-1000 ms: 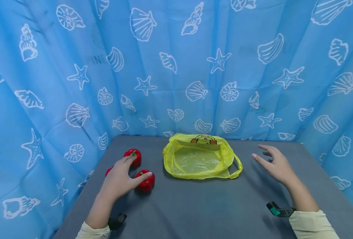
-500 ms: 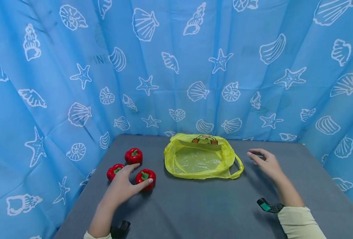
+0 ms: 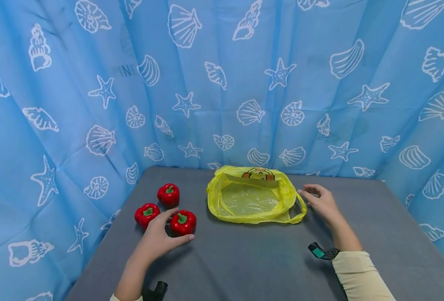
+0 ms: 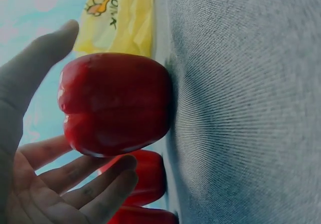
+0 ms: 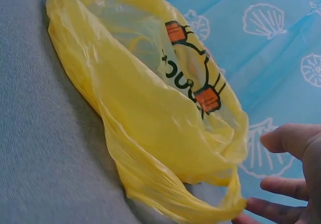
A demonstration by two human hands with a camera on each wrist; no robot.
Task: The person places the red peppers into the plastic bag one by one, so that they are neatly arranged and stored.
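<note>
The nearest of three red bell peppers point(image 3: 186, 225) sits on the grey table in the head view. Around it my left hand point(image 3: 158, 241) spreads its thumb and fingers; in the left wrist view the thumb point(image 4: 47, 48) is apart from the pepper, and some fingers reach behind it. Two more red bell peppers, one at the left point(image 3: 146, 214) and one farther back point(image 3: 168, 195), stand close by. A yellow plastic bag point(image 3: 253, 218) lies with its mouth wide open. My right hand point(image 3: 322, 205) is at its right handle point(image 5: 160, 191), fingertips beside or touching the loop, thumb apart.
The grey table point(image 3: 252, 263) ends at the back and left against a blue curtain point(image 3: 214, 104) with white shell prints. Dark bands are on both wrists; the right one point(image 3: 322, 251) has a green patch.
My right hand has moved left to the bag's handle. The left hand has drawn lower around the nearest pepper, its thumb now at the near side. Peppers and bag stay in place.
</note>
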